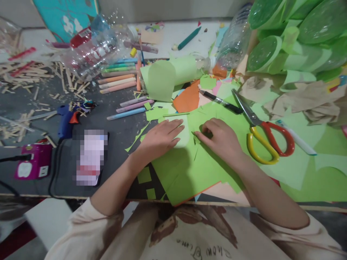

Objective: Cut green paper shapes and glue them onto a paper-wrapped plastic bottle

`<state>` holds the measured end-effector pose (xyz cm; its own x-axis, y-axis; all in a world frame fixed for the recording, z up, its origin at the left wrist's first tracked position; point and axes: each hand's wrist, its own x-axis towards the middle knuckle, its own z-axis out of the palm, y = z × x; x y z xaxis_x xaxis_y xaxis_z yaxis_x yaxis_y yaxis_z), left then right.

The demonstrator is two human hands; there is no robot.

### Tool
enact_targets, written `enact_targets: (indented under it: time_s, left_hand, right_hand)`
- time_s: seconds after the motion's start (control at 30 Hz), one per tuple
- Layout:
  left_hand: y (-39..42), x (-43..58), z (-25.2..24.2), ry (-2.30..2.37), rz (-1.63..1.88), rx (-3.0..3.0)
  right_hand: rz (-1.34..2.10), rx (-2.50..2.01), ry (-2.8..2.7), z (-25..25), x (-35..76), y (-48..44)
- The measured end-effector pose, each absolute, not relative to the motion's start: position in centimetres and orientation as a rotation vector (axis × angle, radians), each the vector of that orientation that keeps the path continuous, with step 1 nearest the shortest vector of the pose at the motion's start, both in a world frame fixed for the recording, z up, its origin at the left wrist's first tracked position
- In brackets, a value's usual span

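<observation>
Pale green paper (185, 134) lay under our left hand (159, 139), the fingers flat and slightly apart. Our right hand (221, 139) was just beside it, fingers curled inward; we could not tell whether they gripped the small green scrap (196, 138) at their tips. Bright green sheets (206, 166) spread beneath our right fingers. Just beyond the left fingers lay a thin green strip (176, 115) and, farther out, a paper-wrapped bottle (184, 68). Past the right fingers we had a black pen (222, 102) and, to their right, scissors (254, 120) with red and yellow handles.
</observation>
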<state>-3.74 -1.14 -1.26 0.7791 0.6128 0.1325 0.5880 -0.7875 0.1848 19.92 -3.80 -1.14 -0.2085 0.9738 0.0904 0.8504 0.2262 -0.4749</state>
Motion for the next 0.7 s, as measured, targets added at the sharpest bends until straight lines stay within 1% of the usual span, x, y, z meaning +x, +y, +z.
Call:
enact_targets:
  time_s: [0.37,0.7]
  left_hand:
    - [-1.57,-3.2,-1.69,1.073,0.127,2.823]
    - [-0.95,-3.35,-1.66,1.339,0.11,2.605]
  right_hand:
    - [0.385,-1.718,-2.174,-1.16,19.43,-3.84]
    - [0.454,-1.782,-2.191,-0.45,19.12,-3.72]
